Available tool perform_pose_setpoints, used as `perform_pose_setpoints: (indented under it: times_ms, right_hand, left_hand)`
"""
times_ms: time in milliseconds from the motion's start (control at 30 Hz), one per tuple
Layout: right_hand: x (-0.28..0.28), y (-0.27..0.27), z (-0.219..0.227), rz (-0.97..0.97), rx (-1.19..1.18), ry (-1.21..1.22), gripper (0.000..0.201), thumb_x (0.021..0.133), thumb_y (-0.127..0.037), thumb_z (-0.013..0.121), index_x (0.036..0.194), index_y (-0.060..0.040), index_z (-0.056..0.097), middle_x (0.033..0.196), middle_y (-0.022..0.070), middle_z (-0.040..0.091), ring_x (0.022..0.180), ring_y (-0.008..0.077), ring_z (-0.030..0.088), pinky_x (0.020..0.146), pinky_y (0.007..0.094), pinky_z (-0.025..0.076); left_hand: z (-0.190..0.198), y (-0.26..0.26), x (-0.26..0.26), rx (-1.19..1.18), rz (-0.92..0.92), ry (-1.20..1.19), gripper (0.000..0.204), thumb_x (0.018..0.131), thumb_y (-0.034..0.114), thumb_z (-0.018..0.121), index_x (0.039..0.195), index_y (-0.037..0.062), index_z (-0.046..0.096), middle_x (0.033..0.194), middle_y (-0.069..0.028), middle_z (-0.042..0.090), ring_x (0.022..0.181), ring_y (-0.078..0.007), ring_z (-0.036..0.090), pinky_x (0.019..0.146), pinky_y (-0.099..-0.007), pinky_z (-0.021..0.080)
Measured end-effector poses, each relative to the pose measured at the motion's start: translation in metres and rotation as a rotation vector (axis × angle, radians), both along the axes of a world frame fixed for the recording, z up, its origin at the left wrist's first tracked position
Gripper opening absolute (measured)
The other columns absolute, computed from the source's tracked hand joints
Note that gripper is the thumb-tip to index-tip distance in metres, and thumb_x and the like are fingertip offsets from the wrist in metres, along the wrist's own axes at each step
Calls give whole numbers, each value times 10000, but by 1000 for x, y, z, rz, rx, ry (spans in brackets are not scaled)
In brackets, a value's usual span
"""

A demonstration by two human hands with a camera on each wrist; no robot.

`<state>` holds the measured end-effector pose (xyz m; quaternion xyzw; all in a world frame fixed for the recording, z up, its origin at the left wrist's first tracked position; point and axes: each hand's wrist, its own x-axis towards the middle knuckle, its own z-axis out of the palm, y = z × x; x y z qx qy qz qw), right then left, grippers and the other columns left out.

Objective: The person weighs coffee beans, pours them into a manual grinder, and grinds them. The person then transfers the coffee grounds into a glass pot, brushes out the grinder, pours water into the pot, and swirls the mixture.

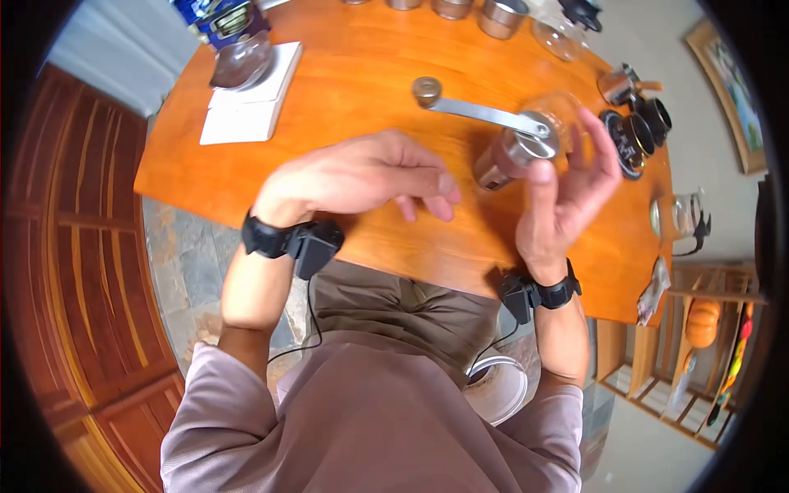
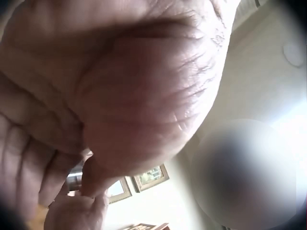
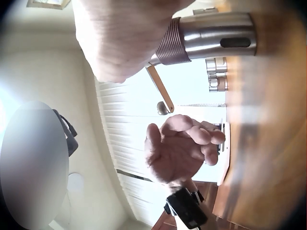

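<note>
A steel hand grinder (image 1: 498, 163) with a dark ribbed band stands upright on the wooden table (image 1: 353, 90). Its crank arm (image 1: 481, 112) points left and ends in a round knob (image 1: 426, 90). The right hand (image 1: 573, 197) is just right of the grinder, thumb and fingers spread apart; contact cannot be told. In the right wrist view that hand (image 3: 124, 36) partly covers the grinder's top, while the grinder body (image 3: 218, 38) shows beside it. Left of the grinder, the left hand (image 1: 370, 177) hovers over the table's near side, fingers loosely bent, holding nothing.
At the back left are a glass bowl (image 1: 243, 64) on a white flat item (image 1: 238, 122) and a blue bag (image 1: 222, 23). Metal canisters (image 1: 502, 18) and a glass vessel (image 1: 559, 39) line the back. Dark cups (image 1: 636, 135) and a glass pot (image 1: 687, 215) stand right.
</note>
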<state>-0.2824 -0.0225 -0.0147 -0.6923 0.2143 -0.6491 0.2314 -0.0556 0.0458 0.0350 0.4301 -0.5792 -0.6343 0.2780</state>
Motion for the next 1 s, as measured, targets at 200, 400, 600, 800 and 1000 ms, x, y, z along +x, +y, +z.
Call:
perform_pose_setpoints:
  times_ms: [200, 400, 600, 800, 1000]
  right_hand:
    - [-10, 34, 26, 104, -206, 241, 420, 858, -45, 731, 1222, 12, 530, 1145, 176, 599, 1048, 275, 577, 891, 392, 472]
    - [36, 109, 16, 485, 276, 532, 474, 821, -143, 827, 1172, 18, 552, 946, 147, 630, 863, 276, 644, 763, 343, 518]
    - [65, 134, -15, 509, 539, 300, 503, 864, -176, 809, 1212, 17, 501, 933, 143, 666, 826, 245, 673, 763, 327, 532]
    - [64, 125, -1, 575, 759, 184, 401, 901, -131, 773, 1151, 20, 498, 896, 88, 687, 789, 121, 649, 734, 275, 516]
    - [63, 132, -2, 650, 862, -6, 387, 889, -108, 781, 1135, 4, 503, 907, 54, 687, 831, 80, 624, 749, 258, 504]
  left_hand:
    - [-18, 9, -6, -8, 234, 376, 269, 1014, 220, 594, 1054, -23, 706, 848, -86, 705, 786, -153, 673, 677, -253, 506]
    - [10, 7, -23, -142, 511, 678, 242, 980, 227, 627, 840, 30, 631, 587, 30, 425, 553, -96, 496, 491, -249, 330]
    - [26, -15, -39, -332, 770, 771, 266, 973, 228, 630, 777, 61, 564, 560, 44, 378, 497, -87, 432, 458, -233, 273]
    - [21, -37, -35, -417, 777, 938, 285, 979, 242, 624, 776, 52, 563, 547, 45, 374, 489, -91, 424, 436, -235, 271]
    - [37, -40, -41, -47, 429, 1401, 333, 1036, 212, 490, 720, 105, 482, 519, 26, 363, 471, -117, 397, 423, -258, 323]
